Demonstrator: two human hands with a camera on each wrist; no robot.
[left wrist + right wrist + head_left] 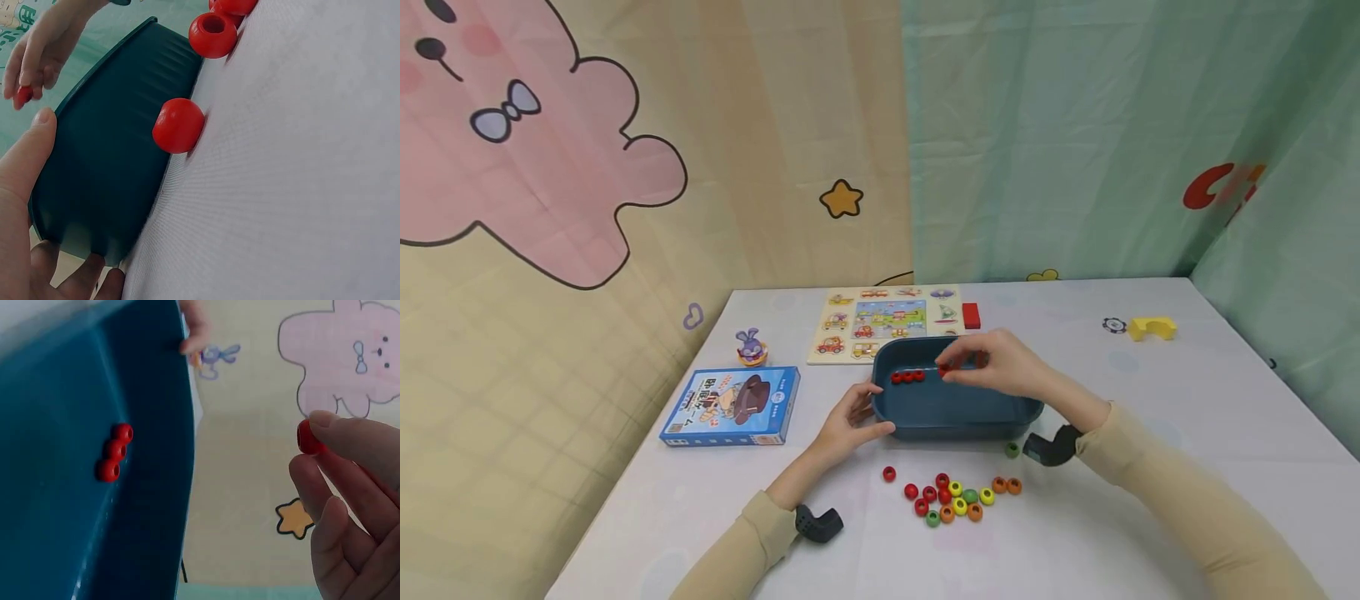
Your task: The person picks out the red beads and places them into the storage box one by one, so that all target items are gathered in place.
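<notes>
A dark blue plastic bin stands on the table. My left hand holds its left end, with the thumb by the near corner and rim and the fingers round the end wall. Over the inside of the bin, my right hand pinches a red bead between thumb and fingertip. Three red beads lie in a row on the bin's floor. Loose red, yellow, green and orange beads are scattered in front of the bin. A single red bead lies close to the bin's near side.
A blue game box and a purple rabbit toy are at the left. Behind the bin lies a wooden vehicle puzzle beside a red block. A yellow arch block and a round chip sit far right.
</notes>
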